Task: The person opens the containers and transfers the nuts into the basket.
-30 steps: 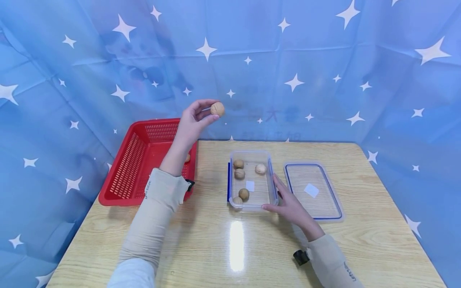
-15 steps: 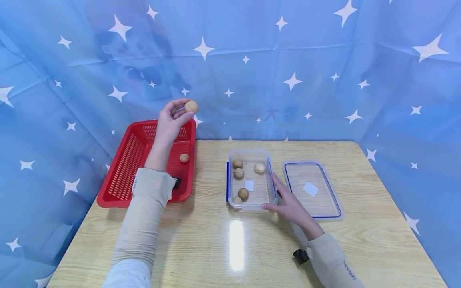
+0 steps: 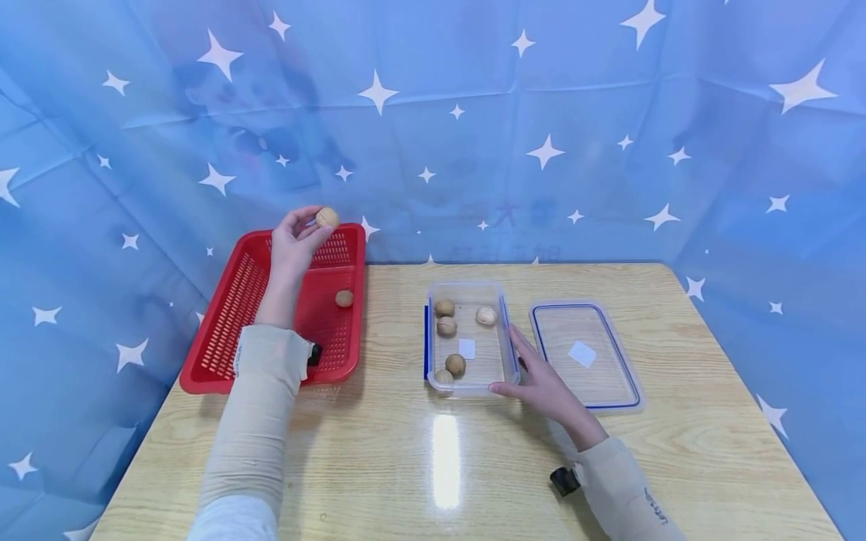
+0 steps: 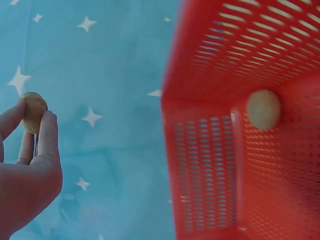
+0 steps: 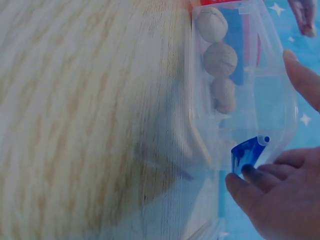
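My left hand (image 3: 291,248) pinches a walnut (image 3: 328,218) between thumb and fingertips, raised over the back of the red plastic basket (image 3: 361,300). In the left wrist view the held walnut (image 4: 34,112) shows against the blue curtain. Another walnut (image 3: 344,298) lies on the basket's floor by its right wall. My right hand (image 3: 541,379) holds the near right corner of a clear plastic food container (image 3: 473,389), thumb at the front and fingers along the side. Several walnuts (image 3: 446,326) lie inside the container, mostly on the left, with a paler walnut (image 3: 485,315) at the right.
The container's clear lid (image 3: 585,383) with a blue seal lies flat to its right on the wooden table (image 3: 379,466). A blue latch (image 5: 247,152) hangs beside my right fingers. Behind the table hangs a blue star-print curtain (image 3: 460,60).
My left hand has moved left with the walnut, from beyond the basket's right edge to over the basket, dipping lately. The basket walnut is now more exposed. My right hand stays at the container.
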`<action>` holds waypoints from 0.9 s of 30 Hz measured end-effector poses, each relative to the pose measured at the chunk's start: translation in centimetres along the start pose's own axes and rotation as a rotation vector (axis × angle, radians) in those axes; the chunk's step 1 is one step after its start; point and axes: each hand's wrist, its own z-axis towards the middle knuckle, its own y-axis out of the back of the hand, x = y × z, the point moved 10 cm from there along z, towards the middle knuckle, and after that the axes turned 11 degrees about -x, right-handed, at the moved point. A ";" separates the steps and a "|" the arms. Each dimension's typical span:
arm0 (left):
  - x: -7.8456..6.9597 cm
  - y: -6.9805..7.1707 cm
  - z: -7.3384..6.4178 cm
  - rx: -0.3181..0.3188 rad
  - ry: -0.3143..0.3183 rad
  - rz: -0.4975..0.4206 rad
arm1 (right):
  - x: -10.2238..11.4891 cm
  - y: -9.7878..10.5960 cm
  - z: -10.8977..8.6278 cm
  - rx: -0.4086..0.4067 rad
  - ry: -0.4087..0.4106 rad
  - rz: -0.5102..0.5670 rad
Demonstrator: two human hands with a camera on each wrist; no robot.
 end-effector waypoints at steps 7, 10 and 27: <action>2.3 1.0 0.2 -0.012 0.073 0.074 | -0.1 0.1 0.0 -0.001 -0.003 0.004; 3.2 1.1 0.2 0.009 0.093 0.119 | -0.2 0.1 0.0 -0.004 -0.007 0.006; 9.7 1.9 1.6 0.122 0.155 0.395 | 0.0 -0.1 0.0 -0.006 -0.001 0.005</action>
